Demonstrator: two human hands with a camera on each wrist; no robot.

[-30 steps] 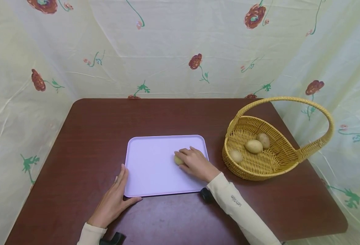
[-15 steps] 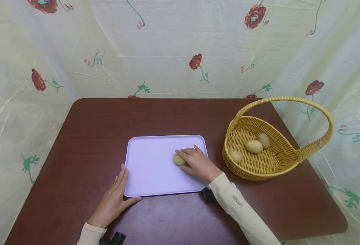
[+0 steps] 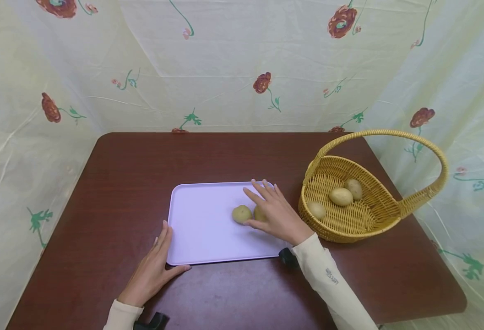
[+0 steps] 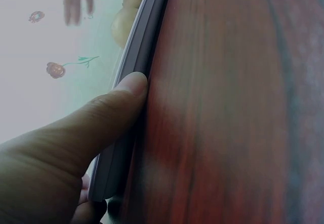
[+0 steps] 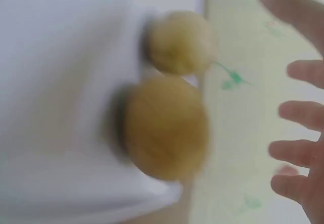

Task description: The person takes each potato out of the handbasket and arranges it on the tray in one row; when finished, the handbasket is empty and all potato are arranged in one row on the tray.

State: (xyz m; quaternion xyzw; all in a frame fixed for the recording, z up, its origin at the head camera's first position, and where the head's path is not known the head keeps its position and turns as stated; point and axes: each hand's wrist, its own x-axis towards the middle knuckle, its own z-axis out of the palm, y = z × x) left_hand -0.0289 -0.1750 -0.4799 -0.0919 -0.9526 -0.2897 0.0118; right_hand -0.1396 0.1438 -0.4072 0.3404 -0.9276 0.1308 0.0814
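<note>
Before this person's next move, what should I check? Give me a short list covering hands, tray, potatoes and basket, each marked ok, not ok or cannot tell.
1. Right hand free: ok, fingers spread, gripping nothing.
2. Left hand at the tray: ok, thumb touching its edge at the near left corner.
3. Tray flat on the table: ok.
4. Both tray potatoes unobstructed in the head view: not ok, the right hand partly covers one.
5. Tray potatoes touching each other: cannot tell, the right wrist view is blurred.
6. Basket upright: ok, three potatoes visible inside.
</note>
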